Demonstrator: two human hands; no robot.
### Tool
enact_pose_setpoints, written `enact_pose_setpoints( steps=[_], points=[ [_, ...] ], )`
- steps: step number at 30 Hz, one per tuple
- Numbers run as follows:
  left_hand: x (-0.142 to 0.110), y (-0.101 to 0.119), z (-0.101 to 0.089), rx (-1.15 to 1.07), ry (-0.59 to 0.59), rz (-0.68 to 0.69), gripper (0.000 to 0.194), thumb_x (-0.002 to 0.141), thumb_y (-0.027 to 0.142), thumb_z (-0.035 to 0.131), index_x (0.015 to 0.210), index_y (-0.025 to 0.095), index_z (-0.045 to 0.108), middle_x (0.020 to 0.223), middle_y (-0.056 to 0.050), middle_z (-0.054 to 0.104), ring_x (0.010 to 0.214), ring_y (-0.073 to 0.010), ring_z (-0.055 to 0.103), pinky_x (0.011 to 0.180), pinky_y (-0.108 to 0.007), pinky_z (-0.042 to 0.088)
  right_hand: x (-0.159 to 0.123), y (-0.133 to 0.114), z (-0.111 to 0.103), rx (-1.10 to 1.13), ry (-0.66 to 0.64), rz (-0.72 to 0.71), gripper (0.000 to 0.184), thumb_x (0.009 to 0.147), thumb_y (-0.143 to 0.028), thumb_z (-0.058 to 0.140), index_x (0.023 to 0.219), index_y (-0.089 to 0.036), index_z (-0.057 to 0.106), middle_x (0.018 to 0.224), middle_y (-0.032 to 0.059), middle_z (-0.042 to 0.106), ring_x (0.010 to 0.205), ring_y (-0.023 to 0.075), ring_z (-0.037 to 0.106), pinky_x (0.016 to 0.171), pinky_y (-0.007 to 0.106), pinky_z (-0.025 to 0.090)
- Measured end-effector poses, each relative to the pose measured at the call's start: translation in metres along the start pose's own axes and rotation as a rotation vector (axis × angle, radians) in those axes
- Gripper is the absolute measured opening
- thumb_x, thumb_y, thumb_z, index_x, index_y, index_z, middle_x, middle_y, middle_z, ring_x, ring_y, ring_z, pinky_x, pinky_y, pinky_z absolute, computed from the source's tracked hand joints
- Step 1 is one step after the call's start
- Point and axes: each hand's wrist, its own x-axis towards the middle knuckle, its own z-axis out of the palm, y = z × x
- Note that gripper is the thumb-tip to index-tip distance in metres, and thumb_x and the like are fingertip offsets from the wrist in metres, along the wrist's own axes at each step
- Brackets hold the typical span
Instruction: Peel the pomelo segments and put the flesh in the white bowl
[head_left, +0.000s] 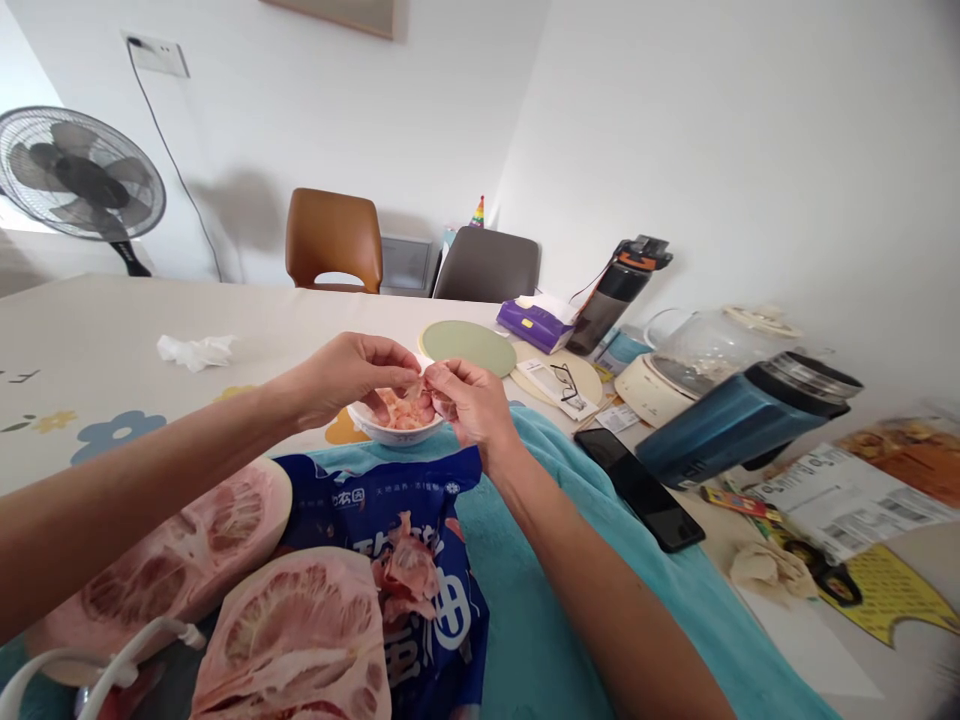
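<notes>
The item under inspection, a small piece of pomelo (415,390), is located between the fingertips of both hands, above a white bowl (401,437) containing loose pulp (394,408). The left hand (352,380), on the far-left side of the bowl, has thumb and forefinger pressed together on the piece; the right hand (469,400), at the bowl's right, pinches it likewise, its other fingers curled under. Assessed handling: light, soft and moist, likely slippery once juice is released, and fragile, since the flesh would burst under a firm squeeze while the thin skin should be tougher. Recommended hold: fingertip pads only, lightly, on the skin or its edge rather than on bare pulp. Orientation: the piece appears to run crosswise, from one hand toward the other, though the fingers cover too much of it to confirm its long axis or which end leads. Nearer the person, a pomelo half (251,505) lies with its cut face up, its long axis running from lower left to upper right, partly behind the left forearm. Membrane scraps (409,570) rest on a blue bag (469,560), beside a second cut portion (300,640).
</notes>
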Motion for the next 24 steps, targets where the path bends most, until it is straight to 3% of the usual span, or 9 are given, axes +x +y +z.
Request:
enact_pose_setpoints(
  steps=[6,13,17,21,24],
  points=[
    [-0.001,-0.004,-0.009,-0.179,-0.03,-0.038,0.015,0.068,0.022,0.077,0.078,0.014,0.071,0.074,-0.003,0.066,0.07,-0.0129,0.062,0.055,-0.022,0.051,-0.002,-0.003,0.001,0.05,-0.034,0.03,0.024,0.06,-0.035,0.077,0.062,-0.017,0.062,0.048,-0.0009,0.061,0.04,0.0078,0.048,0.043,0.021,0.039],
    [0.005,-0.007,-0.019,-0.2,0.006,-0.065,0.02,0.068,0.024,0.079,0.082,0.011,0.072,0.075,-0.006,0.068,0.069,-0.0139,0.062,0.057,-0.025,0.052,-0.001,-0.005,0.0,0.119,0.063,0.134,0.019,0.062,-0.027,0.076,0.059,-0.016,0.061,0.047,-0.0019,0.058,0.043,0.0067,0.047,0.045,0.019,0.04],
    [0.015,-0.015,-0.024,-0.039,0.028,-0.084,0.03,0.072,0.031,0.075,0.097,0.013,0.073,0.082,-0.007,0.072,0.071,-0.0161,0.063,0.067,-0.032,0.054,0.001,-0.003,-0.002,0.12,0.084,0.155,0.018,0.064,-0.025,0.075,0.06,-0.015,0.061,0.049,-0.0008,0.059,0.047,0.0079,0.051,0.048,0.019,0.043],
    [0.015,-0.018,-0.019,0.323,0.075,-0.038,0.031,0.08,0.039,0.066,0.105,0.022,0.074,0.103,-0.004,0.074,0.089,-0.0186,0.065,0.089,-0.034,0.049,0.001,-0.003,-0.002,0.118,0.094,0.149,0.018,0.064,-0.025,0.074,0.059,-0.015,0.06,0.05,-0.0004,0.06,0.048,0.0083,0.053,0.049,0.02,0.044],
    [0.007,-0.014,-0.008,0.405,0.11,0.055,0.032,0.085,0.045,0.057,0.101,0.023,0.073,0.101,-0.002,0.073,0.081,-0.0166,0.065,0.084,-0.032,0.05,0.001,-0.003,-0.001,0.116,0.097,0.135,0.017,0.063,-0.025,0.073,0.058,-0.015,0.061,0.049,-0.0002,0.06,0.045,0.0082,0.051,0.047,0.021,0.043]
  ],
)
